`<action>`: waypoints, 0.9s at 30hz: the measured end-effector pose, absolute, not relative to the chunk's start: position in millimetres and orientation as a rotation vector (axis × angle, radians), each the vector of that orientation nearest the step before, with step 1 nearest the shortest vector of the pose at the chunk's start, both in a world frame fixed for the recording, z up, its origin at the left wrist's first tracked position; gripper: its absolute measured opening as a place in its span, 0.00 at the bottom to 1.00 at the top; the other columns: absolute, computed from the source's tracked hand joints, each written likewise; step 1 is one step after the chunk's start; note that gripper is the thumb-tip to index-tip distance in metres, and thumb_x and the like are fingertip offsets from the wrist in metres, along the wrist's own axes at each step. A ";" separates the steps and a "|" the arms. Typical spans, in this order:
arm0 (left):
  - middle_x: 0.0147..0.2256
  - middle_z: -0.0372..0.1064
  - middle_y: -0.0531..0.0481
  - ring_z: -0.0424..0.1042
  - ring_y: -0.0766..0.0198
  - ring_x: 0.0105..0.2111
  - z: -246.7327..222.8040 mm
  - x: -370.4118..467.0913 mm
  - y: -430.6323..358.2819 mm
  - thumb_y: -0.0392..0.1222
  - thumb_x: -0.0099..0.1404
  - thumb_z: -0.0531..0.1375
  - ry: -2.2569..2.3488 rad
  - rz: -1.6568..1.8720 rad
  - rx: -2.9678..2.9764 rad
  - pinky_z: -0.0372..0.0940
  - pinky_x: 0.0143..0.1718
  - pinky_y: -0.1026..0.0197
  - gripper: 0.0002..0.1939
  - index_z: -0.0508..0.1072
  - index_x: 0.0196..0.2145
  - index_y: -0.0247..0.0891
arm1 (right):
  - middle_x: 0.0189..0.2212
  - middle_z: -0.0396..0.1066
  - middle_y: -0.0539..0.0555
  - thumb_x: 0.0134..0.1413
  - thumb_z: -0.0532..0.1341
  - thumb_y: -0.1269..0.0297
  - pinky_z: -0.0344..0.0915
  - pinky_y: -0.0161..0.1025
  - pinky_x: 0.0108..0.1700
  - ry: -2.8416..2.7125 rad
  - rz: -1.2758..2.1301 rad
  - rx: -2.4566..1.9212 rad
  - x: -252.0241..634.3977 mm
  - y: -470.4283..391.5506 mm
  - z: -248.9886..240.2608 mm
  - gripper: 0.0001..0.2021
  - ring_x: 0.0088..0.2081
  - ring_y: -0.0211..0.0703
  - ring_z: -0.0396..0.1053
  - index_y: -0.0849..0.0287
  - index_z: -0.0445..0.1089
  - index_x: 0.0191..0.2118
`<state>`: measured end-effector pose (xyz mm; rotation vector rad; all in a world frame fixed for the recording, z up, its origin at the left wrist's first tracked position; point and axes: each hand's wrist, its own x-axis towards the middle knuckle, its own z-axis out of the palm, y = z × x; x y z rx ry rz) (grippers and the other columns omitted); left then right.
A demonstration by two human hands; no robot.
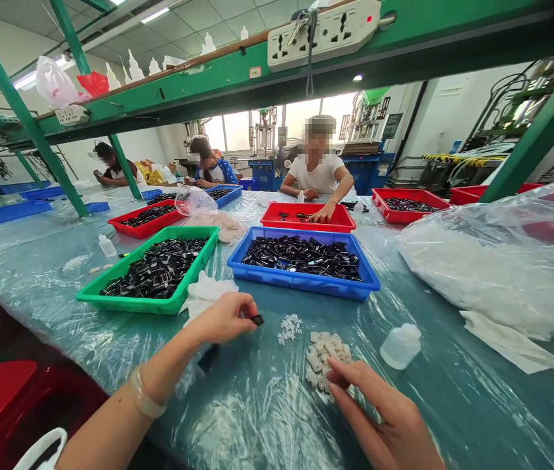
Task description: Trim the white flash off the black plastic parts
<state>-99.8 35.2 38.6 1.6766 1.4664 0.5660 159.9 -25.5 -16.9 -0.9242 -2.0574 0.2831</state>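
Observation:
My left hand (pixel 230 316) pinches a small black plastic part (pixel 257 320) between thumb and fingers, above the table in front of the blue tray. Over a pile of flat beige pieces (pixel 323 349) hovers my right hand (pixel 379 411), its thumb and forefinger slightly apart at the near edge. I cannot make out any piece between those fingers. A little heap of tiny white pieces (pixel 290 328) lies between the two hands. To the right of the beige pile, a small translucent squeeze bottle (pixel 400 346) leans on the table.
A blue tray (pixel 301 284) and a green tray (pixel 132 304) hold many black parts. Across the table a person reaches into a red tray (pixel 308 225). A large clear plastic bag (pixel 496 287) lies at right. Overhead runs a green shelf beam (pixel 198 81) with a power strip (pixel 323 36).

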 end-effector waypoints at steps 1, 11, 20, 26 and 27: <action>0.22 0.64 0.55 0.63 0.67 0.22 37.8 -83.8 34.0 0.37 0.48 0.59 1.397 0.586 1.623 0.57 0.23 0.66 0.07 0.65 0.28 0.37 | 0.36 0.73 0.50 0.58 0.57 0.70 0.70 0.31 0.38 -2.051 0.292 -0.945 160.3 -26.0 -17.0 0.16 0.35 0.37 0.73 0.53 0.61 0.51; 0.22 0.68 0.52 0.66 0.71 0.17 20.6 -0.3 10.0 0.40 0.48 0.64 0.999 0.766 1.164 0.60 0.19 0.69 0.14 0.64 0.30 0.34 | 0.30 0.67 0.47 0.43 0.63 0.78 0.68 0.31 0.33 -1.906 0.354 -1.043 157.3 -23.2 -7.8 0.26 0.28 0.35 0.67 0.57 0.60 0.51; 0.20 0.69 0.51 0.68 0.69 0.19 16.3 -13.5 4.9 0.38 0.50 0.64 0.936 0.767 1.045 0.62 0.18 0.70 0.11 0.69 0.31 0.31 | 0.28 0.66 0.45 0.41 0.63 0.81 0.66 0.29 0.31 -1.882 0.437 -1.030 157.9 -23.8 -5.5 0.25 0.28 0.34 0.66 0.55 0.64 0.47; 0.23 0.71 0.47 0.68 0.70 0.18 15.7 -14.7 5.4 0.42 0.53 0.63 0.885 0.731 0.994 0.61 0.16 0.71 0.12 0.72 0.31 0.29 | 0.28 0.65 0.44 0.41 0.64 0.80 0.66 0.29 0.32 -1.884 0.438 -1.010 156.2 -25.2 -5.5 0.26 0.28 0.33 0.66 0.54 0.64 0.48; 0.24 0.72 0.46 0.68 0.70 0.17 15.7 -14.4 5.2 0.43 0.53 0.63 0.876 0.719 0.992 0.61 0.16 0.72 0.12 0.73 0.31 0.28 | 0.28 0.66 0.45 0.42 0.64 0.79 0.66 0.29 0.31 -1.887 0.437 -1.006 156.3 -25.3 -5.7 0.25 0.28 0.34 0.66 0.54 0.64 0.48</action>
